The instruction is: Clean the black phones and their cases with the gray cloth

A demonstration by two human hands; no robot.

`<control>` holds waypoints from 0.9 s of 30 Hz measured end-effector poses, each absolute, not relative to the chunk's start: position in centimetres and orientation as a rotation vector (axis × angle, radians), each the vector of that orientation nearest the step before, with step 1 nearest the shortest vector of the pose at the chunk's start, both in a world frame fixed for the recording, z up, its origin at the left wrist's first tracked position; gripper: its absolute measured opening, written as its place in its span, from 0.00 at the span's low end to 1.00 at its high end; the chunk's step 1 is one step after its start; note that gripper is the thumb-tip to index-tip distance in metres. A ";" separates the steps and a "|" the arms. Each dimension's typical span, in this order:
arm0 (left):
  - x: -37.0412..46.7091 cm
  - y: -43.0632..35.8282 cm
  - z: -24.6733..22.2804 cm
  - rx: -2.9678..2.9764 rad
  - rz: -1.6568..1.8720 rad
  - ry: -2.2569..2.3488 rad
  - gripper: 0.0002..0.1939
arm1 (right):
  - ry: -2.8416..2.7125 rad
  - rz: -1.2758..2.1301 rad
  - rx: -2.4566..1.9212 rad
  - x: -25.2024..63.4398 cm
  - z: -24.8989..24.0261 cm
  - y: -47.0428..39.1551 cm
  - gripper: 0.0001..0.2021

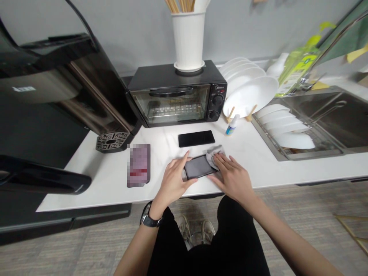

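Note:
On the counter in front of me lies a flat, phone-sized piece (198, 167) with a grey face and a black rim; whether it is a phone or a phone case I cannot tell. My left hand (176, 177) grips its left end, thumb on the near edge and fingers on the far edge. A crumpled grey cloth (214, 155) is under the fingers of my right hand (231, 174), pressed on the right end. Just behind lies a black phone (196, 138). A small white spray bottle with a blue label (232, 125) stands beyond my right hand.
A purplish, pixelated phone-shaped item (139, 165) lies to the left. Behind stand a black toaster oven (178, 99) topped by a white cup (188, 42), and a drinks machine (94, 88). Plates (250, 96) and a sink with a dish rack (287, 153) are right.

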State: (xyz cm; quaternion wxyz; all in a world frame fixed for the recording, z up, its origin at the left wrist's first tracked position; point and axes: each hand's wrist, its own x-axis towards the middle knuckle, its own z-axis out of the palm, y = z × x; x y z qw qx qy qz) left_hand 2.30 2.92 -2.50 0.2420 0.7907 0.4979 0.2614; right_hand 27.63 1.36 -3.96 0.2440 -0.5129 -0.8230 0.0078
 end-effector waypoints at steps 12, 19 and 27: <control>2.0 2.4 -2.6 2.177 0.729 1.350 0.56 | -2.388 0.281 -1.141 24.7 -3.2 -0.9 0.28; 2.3 2.6 -2.3 2.144 0.709 1.360 0.58 | -2.309 -0.115 -1.450 29.5 -3.7 -0.4 0.31; 2.0 2.8 -3.0 2.160 0.702 1.363 0.54 | -2.226 -0.016 -1.358 20.0 -4.2 0.2 0.37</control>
